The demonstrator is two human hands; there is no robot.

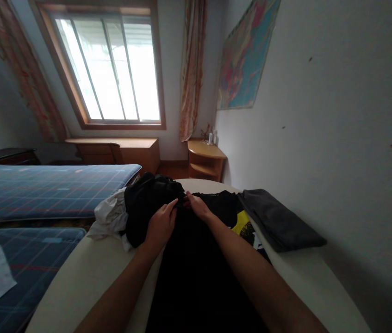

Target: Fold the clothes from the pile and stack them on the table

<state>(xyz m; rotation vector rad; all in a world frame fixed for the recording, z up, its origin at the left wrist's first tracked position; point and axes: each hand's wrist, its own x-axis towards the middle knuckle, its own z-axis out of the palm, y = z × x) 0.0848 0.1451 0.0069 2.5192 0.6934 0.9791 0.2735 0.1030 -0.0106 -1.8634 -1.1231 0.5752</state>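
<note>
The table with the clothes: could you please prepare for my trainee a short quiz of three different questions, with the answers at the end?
1. Which folded thing lies on the right side of the table?
2. True or false: the left hand and the right hand are close together, both at the black garment.
3. Complete: beside the right arm, the printed cloth shows a patch of bright ____.
Key: 1, the folded dark grey cloth; 2, true; 3, yellow.

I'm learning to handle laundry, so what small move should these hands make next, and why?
Perhaps ease the left hand and right hand apart to spread the far end of the black cloth: both are close together there, while the cloth stretches back between the forearms over the pale table.
</note>
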